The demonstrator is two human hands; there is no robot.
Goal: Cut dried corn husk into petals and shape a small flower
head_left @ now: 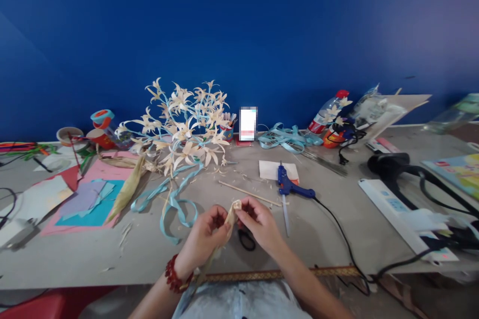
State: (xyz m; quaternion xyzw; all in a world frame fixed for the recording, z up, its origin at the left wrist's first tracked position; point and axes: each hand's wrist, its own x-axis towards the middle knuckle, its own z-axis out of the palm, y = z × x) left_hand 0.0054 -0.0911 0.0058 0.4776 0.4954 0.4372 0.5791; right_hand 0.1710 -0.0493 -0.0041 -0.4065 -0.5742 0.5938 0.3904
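Between my hands is a pale strip of dried corn husk (231, 215), its upper end bunched or folded over. My left hand (205, 237), with a red bead bracelet at the wrist, pinches the strip lower down. At the top end, the thumb and fingers of my right hand (261, 223) are closed on it. Black scissors handles (247, 240) lie just below, partly hidden by my hands. A thin stick (249, 193) rests beyond my fingers, and a blue glue gun (290, 187) lies to the right. Behind stands a spray of pale husk-like flowers (183, 127) on light blue stems.
Light blue ribbon (179, 204) curls on the table at left, beside coloured paper (108, 204) and a larger corn husk (127, 192). A lit phone (247, 124) stands by the blue wall. At right lie a power strip (396, 209), a black cable (339, 232) and a tilted bottle (329, 109).
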